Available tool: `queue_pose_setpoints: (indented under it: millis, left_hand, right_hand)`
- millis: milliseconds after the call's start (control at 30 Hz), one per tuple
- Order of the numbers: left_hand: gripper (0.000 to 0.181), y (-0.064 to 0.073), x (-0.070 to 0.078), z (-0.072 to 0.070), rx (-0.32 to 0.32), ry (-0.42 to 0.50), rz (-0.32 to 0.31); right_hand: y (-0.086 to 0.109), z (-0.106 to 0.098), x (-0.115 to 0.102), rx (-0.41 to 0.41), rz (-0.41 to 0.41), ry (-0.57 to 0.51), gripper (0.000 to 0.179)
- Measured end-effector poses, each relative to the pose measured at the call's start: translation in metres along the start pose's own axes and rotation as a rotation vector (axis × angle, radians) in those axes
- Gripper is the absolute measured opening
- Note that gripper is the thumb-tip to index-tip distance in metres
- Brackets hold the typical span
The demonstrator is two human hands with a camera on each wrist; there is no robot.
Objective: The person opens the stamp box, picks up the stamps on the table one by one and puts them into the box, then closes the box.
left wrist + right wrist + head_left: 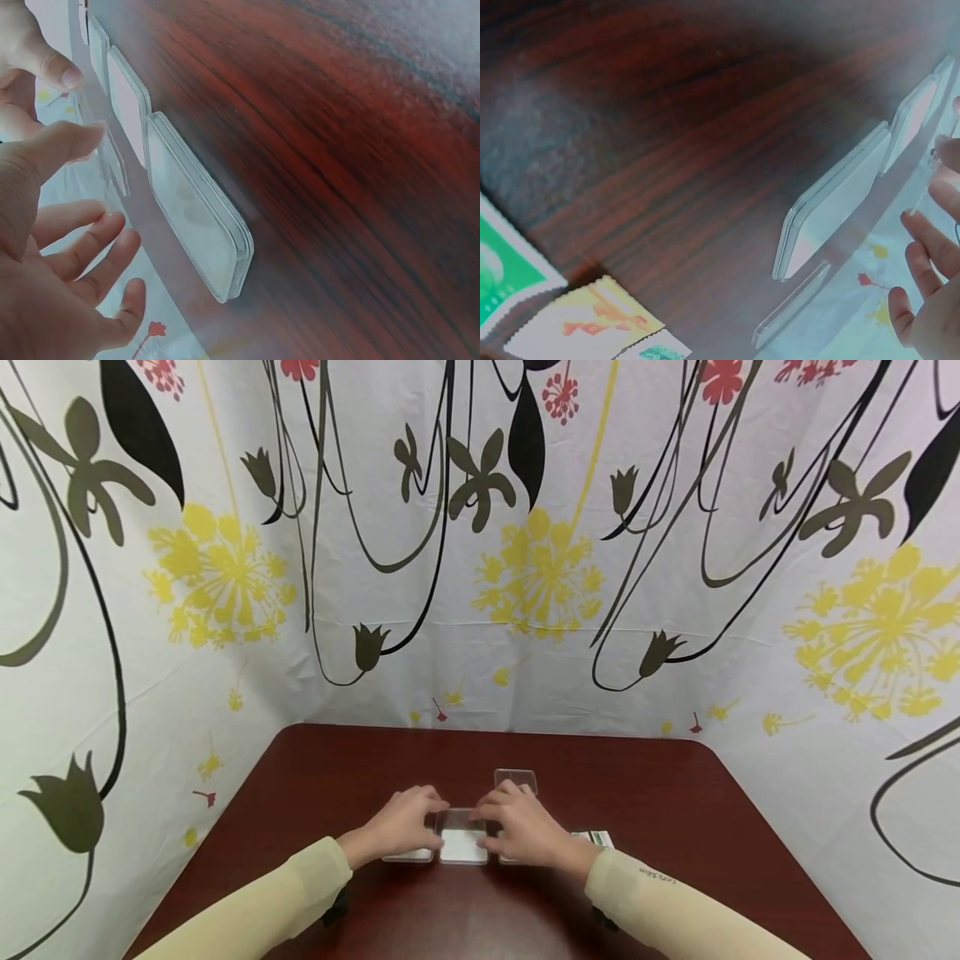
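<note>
Both hands face each other over a shallow clear plastic case (463,847) with a white inside, the middle one of a row. Between them a clear lid (461,818) shows at the case's far side. My left hand (401,822) holds its left edge with thumb and fingertips, the other fingers loosely bent in the left wrist view. My right hand (522,827) has its thumb and fingers at the opposite edge. A similar case (195,210) lies under the left hand, and another (836,195) lies partly hidden beneath the right.
Another clear lid (516,777) lies behind the right case. Stamps with toothed edges, one green (510,262) and one yellow and orange (592,322), lie to the right. The dark red wooden table (360,760) meets a flower-printed curtain (480,693) at its back.
</note>
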State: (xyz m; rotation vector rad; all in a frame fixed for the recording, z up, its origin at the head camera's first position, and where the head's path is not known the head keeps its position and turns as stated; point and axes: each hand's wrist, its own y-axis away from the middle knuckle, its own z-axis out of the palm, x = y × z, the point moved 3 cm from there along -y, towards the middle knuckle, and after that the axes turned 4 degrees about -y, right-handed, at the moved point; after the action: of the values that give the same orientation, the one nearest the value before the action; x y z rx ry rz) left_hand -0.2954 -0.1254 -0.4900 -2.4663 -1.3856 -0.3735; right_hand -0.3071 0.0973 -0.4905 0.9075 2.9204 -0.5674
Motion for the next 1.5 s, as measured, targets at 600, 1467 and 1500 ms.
queue_pose_setpoints:
  millis: [600, 1467, 1500]
  left_hand:
    - [0.053, -0.022, -0.012, -0.015, 0.173, 0.049, -0.001]
    - [0.047, -0.071, -0.044, -0.007, 0.143, 0.225, -0.124]
    - [0.047, -0.073, -0.045, -0.005, 0.143, 0.217, -0.124]
  right_hand:
    - [-0.017, -0.013, 0.032, 0.027, 0.065, -0.065, 0.036]
    - [-0.050, 0.003, 0.075, -0.051, 0.269, -0.157, 0.035]
    - [-0.050, 0.004, 0.077, -0.052, 0.276, -0.160, 0.036]
